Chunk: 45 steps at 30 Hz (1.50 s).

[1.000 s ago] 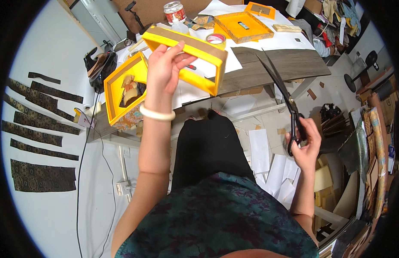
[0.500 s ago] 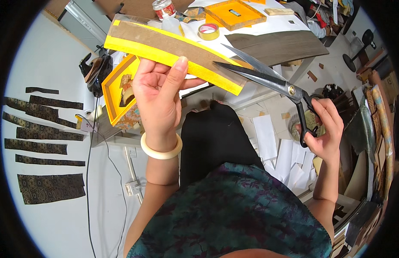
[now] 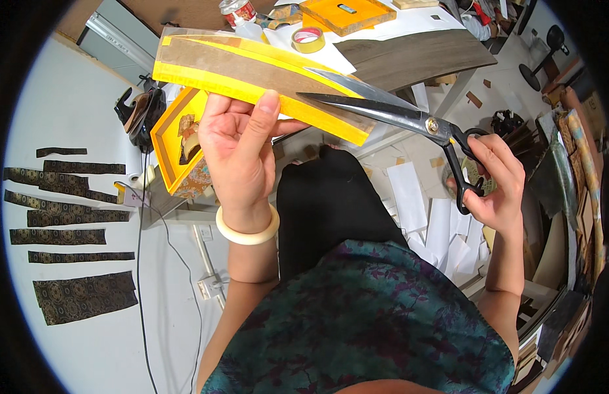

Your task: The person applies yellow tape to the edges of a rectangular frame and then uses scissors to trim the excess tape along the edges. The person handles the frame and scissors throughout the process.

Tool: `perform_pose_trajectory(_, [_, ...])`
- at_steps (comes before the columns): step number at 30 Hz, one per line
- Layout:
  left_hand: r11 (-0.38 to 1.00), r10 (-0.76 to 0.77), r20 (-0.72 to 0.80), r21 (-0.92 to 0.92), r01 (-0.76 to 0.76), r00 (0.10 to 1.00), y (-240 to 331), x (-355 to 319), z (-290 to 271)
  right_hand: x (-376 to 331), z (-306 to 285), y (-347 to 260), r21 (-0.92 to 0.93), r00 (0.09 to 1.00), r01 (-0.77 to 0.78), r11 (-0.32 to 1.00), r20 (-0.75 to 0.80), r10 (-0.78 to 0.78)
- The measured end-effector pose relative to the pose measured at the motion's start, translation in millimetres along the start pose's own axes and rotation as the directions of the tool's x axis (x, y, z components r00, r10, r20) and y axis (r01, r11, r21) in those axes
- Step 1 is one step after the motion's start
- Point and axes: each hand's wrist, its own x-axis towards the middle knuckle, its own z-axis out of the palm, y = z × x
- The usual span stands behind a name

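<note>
My left hand [image 3: 240, 146] holds up a long yellow box part [image 3: 252, 75] with a brown taped face, thumb pressed on its lower edge. My right hand [image 3: 493, 184] grips the black handles of large steel scissors [image 3: 396, 111]. The blades are spread apart and their tips lie over the right half of the yellow piece. A pale bangle [image 3: 248, 233] sits on my left wrist.
A yellow open box [image 3: 176, 141] holds small items at the table's left end. A grey table [image 3: 416, 56] carries a tape roll [image 3: 308, 39], a tin [image 3: 237, 10] and an orange tray [image 3: 347, 13]. Dark patterned fabric strips [image 3: 61, 217] lie on the floor at left. White paper sheets [image 3: 442, 226] are scattered at right.
My left hand lifted the yellow piece off the table and brought it close. My right hand raised the scissors from beside my lap until the spread blades reached the piece.
</note>
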Motion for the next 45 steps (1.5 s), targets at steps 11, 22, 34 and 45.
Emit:
perform_pose_trajectory(11, [1.0, -0.006, 0.01, -0.024, 0.007, 1.0, -3.3, 0.8, -1.5, -0.4, -1.0, -0.6, -0.065, 0.999, 0.033, 0.997, -0.003, -0.033])
perform_pose_trajectory(22, [0.999, -0.011, 0.013, -0.039, 0.012, 1.0, -2.4, -0.3, 0.0, -4.7, -1.1, 0.3, -0.127, 0.997, 0.078, 0.989, -0.015, -0.081])
perform_pose_trajectory(34, [0.997, 0.003, 0.028, -0.081, -0.001, 1.0, -1.9, -0.6, -0.8, -4.9, -4.4, -2.5, -0.161, 0.995, 0.095, 0.982, -0.009, -0.097])
perform_pose_trajectory(45, [0.995, -0.003, 0.022, -0.1, 0.005, 1.0, 0.2, -2.2, 1.8, -3.9, -6.9, -2.3, -0.167, 0.994, 0.103, 0.981, -0.008, -0.106])
